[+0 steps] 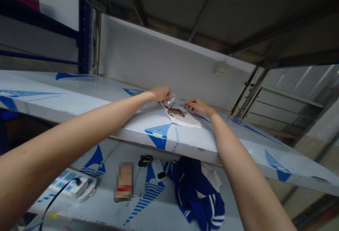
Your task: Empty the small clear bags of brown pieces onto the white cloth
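Observation:
A small white cloth item [185, 119] with brown lettering lies on the upper shelf, with clear plastic film [172, 100] showing at its far edge. My left hand [162, 94] is closed, pinching the film at the far left corner. On the other side, my right hand [198, 106] has its fingers curled down at the right edge of the film. Its fingertips are small and partly hidden, but they appear to grip the plastic. Both arms reach forward over the shelf from below.
The upper shelf [92, 100] is covered in printed protective film. On the lower shelf lie a blue and white garment [198, 192], a light-coloured device [158, 170], a black item [145, 160], a blurred-out object [124, 181] and a power strip [72, 185] with a black cable. A dark shelf [172, 5] hangs overhead.

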The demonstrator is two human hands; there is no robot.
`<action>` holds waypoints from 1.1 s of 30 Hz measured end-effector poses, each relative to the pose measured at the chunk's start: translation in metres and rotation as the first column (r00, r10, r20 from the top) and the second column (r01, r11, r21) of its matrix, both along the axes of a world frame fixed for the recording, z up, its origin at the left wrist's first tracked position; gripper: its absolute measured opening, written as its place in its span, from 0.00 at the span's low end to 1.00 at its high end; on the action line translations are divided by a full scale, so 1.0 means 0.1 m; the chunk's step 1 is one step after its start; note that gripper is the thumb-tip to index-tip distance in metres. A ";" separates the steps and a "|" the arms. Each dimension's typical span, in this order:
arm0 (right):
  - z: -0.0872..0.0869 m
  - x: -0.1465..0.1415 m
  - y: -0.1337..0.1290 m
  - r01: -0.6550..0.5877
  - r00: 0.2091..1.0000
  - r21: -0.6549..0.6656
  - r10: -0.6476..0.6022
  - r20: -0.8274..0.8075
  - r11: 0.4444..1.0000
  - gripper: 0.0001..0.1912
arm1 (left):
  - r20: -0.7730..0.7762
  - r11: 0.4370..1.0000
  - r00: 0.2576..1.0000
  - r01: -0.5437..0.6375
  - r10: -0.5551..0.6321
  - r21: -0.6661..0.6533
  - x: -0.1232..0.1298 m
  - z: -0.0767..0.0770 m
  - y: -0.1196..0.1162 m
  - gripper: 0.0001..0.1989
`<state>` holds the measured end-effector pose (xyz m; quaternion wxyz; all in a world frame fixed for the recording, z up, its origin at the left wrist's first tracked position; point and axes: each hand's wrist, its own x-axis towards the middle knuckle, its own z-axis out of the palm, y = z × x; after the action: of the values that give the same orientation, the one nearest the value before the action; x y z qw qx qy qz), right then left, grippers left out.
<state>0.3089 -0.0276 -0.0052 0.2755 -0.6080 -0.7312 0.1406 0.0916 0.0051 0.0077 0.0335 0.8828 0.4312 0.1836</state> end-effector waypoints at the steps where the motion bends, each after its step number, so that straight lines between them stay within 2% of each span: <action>1: 0.00 -0.02 -0.01 -0.029 0.999 0.023 0.029 -0.013 0.999 0.13 | -0.036 0.998 0.999 -0.012 0.014 0.057 0.04 -0.02 -0.02 0.11; 4: 0.00 -0.08 -0.03 -0.075 0.994 0.087 0.081 -0.067 0.993 0.15 | -0.069 0.980 0.998 0.011 0.002 0.201 0.11 -0.08 -0.04 0.12; 10: 0.00 -0.14 -0.02 -0.243 0.964 0.023 0.244 -0.109 0.970 0.21 | 0.074 0.961 0.986 0.128 -0.151 0.246 0.20 -0.21 -0.06 0.14; 17: 0.01 -0.21 -0.07 -0.264 0.960 0.037 0.266 -0.089 0.964 0.17 | 0.234 0.962 0.933 0.260 -0.273 0.085 0.20 -0.21 -0.09 0.10; 21: 0.02 -0.18 -0.09 -0.236 0.964 0.052 0.241 -0.113 0.970 0.17 | 0.404 0.910 0.841 0.412 -0.360 -0.046 0.18 -0.24 -0.07 0.13; 24: 0.03 -0.14 -0.09 -0.265 0.958 0.035 0.267 -0.104 0.964 0.16 | 0.459 0.880 0.804 0.466 -0.378 -0.092 0.15 -0.26 -0.04 0.15; 29: 0.05 -0.11 -0.07 -0.279 0.959 0.059 0.281 -0.033 0.959 0.13 | 0.385 0.915 0.846 0.403 -0.368 -0.012 0.14 -0.24 -0.02 0.15; 33: 0.08 -0.12 -0.08 -0.234 0.971 0.108 0.237 -0.014 0.966 0.11 | 0.271 0.938 0.903 0.290 -0.333 0.187 0.18 -0.23 -0.03 0.15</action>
<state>0.2969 -0.0358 0.0033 0.2983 -0.4997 -0.8008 0.1418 0.1093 0.0017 -0.0150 0.0640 0.9026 0.2599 0.3372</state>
